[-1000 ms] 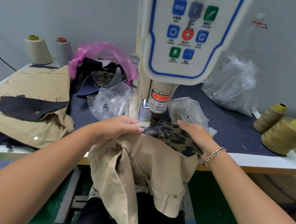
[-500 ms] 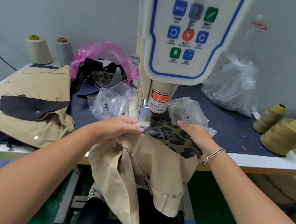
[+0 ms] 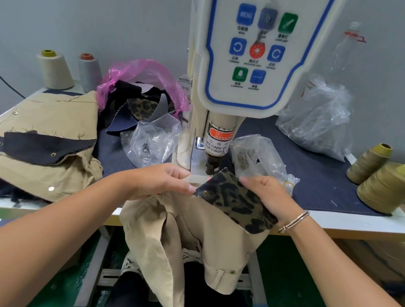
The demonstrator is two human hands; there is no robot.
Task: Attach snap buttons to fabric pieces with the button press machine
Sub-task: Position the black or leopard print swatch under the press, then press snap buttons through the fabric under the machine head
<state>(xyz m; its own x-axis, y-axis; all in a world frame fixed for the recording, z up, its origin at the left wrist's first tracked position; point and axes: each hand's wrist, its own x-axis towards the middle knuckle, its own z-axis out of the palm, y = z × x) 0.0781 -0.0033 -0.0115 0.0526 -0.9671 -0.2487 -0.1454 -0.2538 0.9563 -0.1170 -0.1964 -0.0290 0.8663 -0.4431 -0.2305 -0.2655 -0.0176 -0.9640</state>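
The white button press machine (image 3: 250, 59) stands at the table's middle, its dark punch (image 3: 211, 165) raised. Just in front of the punch I hold a leopard-print fabric piece (image 3: 238, 202) with a small snap button (image 3: 205, 192) at its left corner. My left hand (image 3: 161, 181) pinches that corner together with the beige garment (image 3: 188, 238) hanging off the table into my lap. My right hand (image 3: 266, 194) grips the piece's far edge and lifts it clear of the machine base.
A beige and navy garment pile (image 3: 36, 152) lies at left. A pink bag of fabric pieces (image 3: 140, 97) and clear bags of snaps (image 3: 153, 141) (image 3: 258, 158) flank the machine. A large clear bag (image 3: 318, 125) and thread cones (image 3: 388, 188) (image 3: 55, 69) stand around.
The leopard piece was flat under the lowered punch; now it is pulled toward me and tilted up, and a snap shows at its corner. Both hands moved back with it.
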